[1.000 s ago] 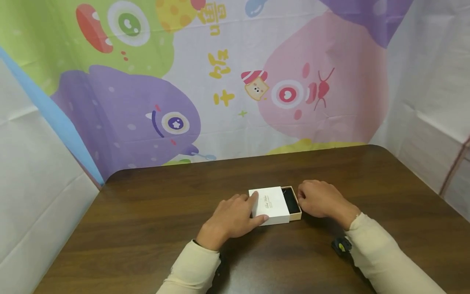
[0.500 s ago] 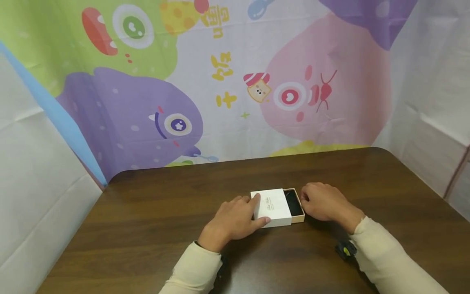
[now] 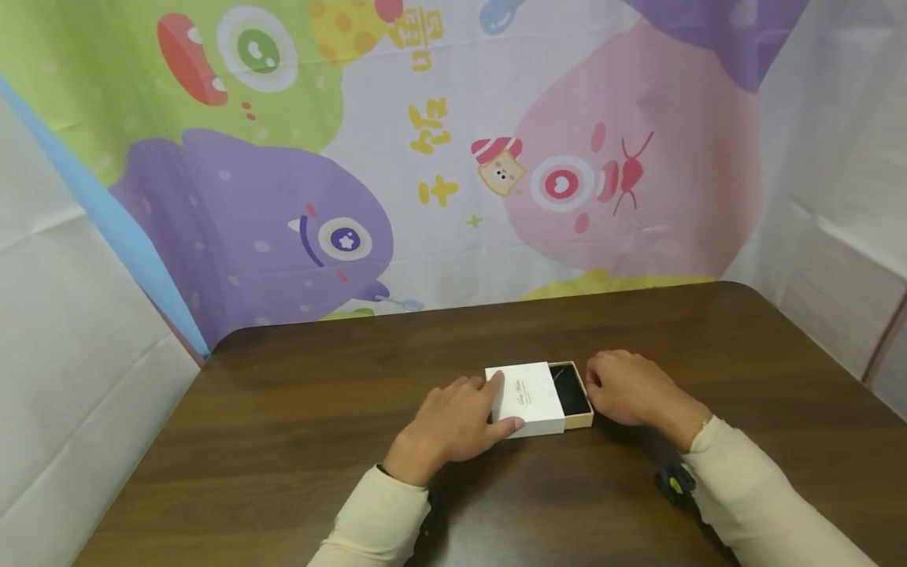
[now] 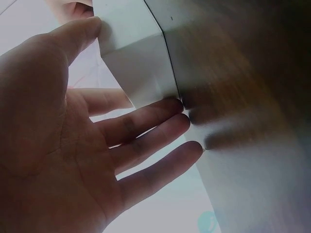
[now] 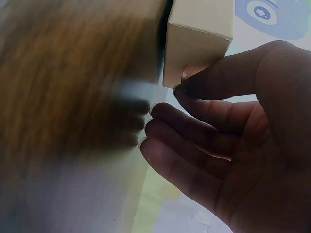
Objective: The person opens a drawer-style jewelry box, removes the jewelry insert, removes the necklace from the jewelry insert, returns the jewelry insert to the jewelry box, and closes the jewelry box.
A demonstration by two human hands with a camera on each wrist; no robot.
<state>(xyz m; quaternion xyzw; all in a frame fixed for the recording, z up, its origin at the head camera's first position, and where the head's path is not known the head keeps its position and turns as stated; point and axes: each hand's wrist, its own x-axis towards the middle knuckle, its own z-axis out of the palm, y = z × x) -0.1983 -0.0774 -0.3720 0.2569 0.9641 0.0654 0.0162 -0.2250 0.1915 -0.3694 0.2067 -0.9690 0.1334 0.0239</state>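
A white slide-out gift box with printed lettering on its sleeve (image 3: 527, 398) lies on the table in the head view. Its drawer (image 3: 579, 421) sticks out at the right, with a black insert (image 3: 569, 387) and a thin chain-like strand on it. My left hand (image 3: 449, 421) holds the sleeve's left end, thumb along the near side, index finger at the top. In the left wrist view, the other fingers (image 4: 160, 167) extend down to the table. My right hand (image 3: 634, 390) pinches a small pull tab (image 5: 184, 74) on the drawer's end between thumb and index finger.
The brown wooden table (image 3: 305, 394) has rounded far corners. Behind it hangs a cartoon-printed curtain (image 3: 439, 260), with pale sheets (image 3: 836, 197) at the sides. A dark wrist-camera mount (image 3: 675, 483) sits under the right sleeve.
My right hand has moved slightly right, and the drawer is drawn a little further out of the sleeve. The left hand keeps its hold on the sleeve. The head view has shifted slightly.
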